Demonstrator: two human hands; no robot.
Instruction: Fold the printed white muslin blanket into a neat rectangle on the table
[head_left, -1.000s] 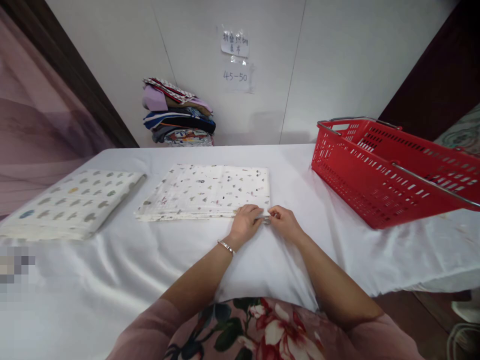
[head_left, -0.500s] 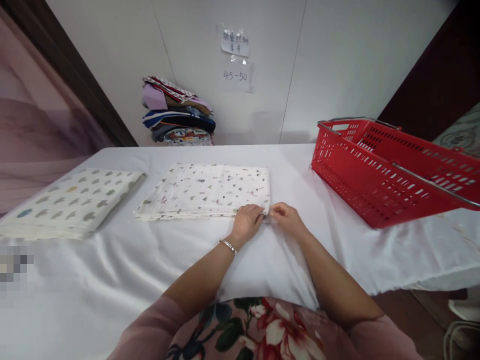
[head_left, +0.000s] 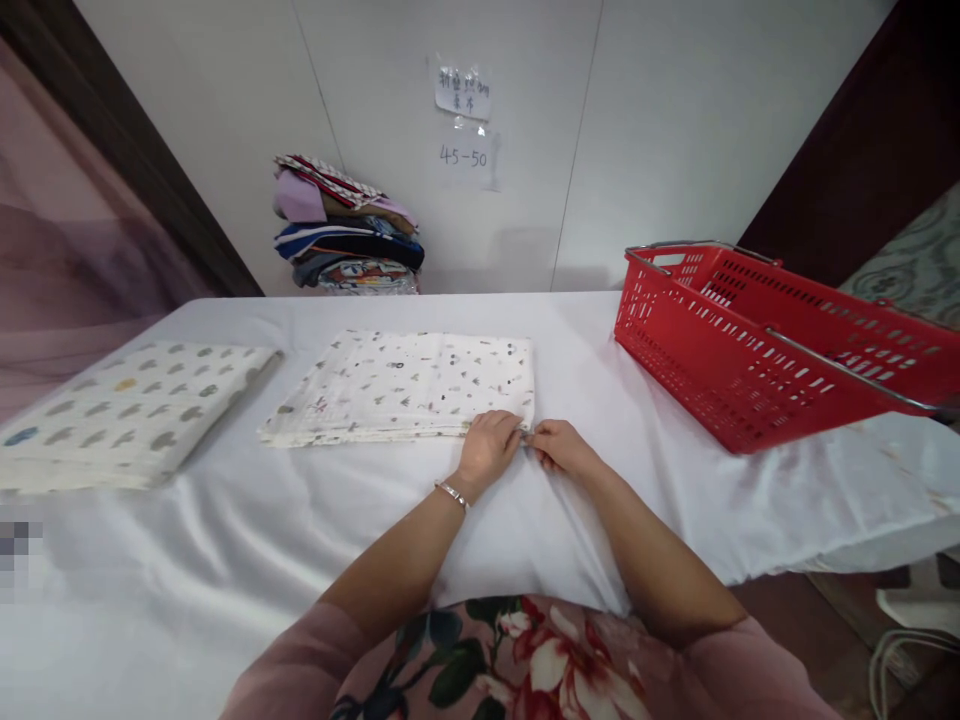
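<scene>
Small-print cloth (head_left: 405,385): folded flat into layers, white with small scattered motifs, lying in the middle of the table, with its layered edge on the near side and its near right corner at the hands.
Left hand (head_left: 491,445): on the near edge of the small-print cloth, just left of that corner; the fingers bend over the top and grasp the layers against the thumb.
Right hand (head_left: 561,447): just beside the left hand, at the same corner; thumb and forefinger pinch the cloth's tip, the other fingers curled in.
Bracelet (head_left: 453,495): silver-coloured, around the left wrist.
Grey-print cloth (head_left: 142,405): folded, off-white with rows of grey shapes and a few coloured ones, lying at the left of the table, apart from the small-print cloth.
Basket (head_left: 739,385): red, perforated, with metal handles, standing at the right of the table, apart from the hands.
Table (head_left: 360,540): covered with a white, shiny cloth, wrinkled on the near left.
Fabric pile (head_left: 349,228): folded pieces in mixed colours, stacked by the wall beyond the far edge of the table.
Paper notes (head_left: 463,157): two, on the far wall, one above the other; the lower reads 45-50.
</scene>
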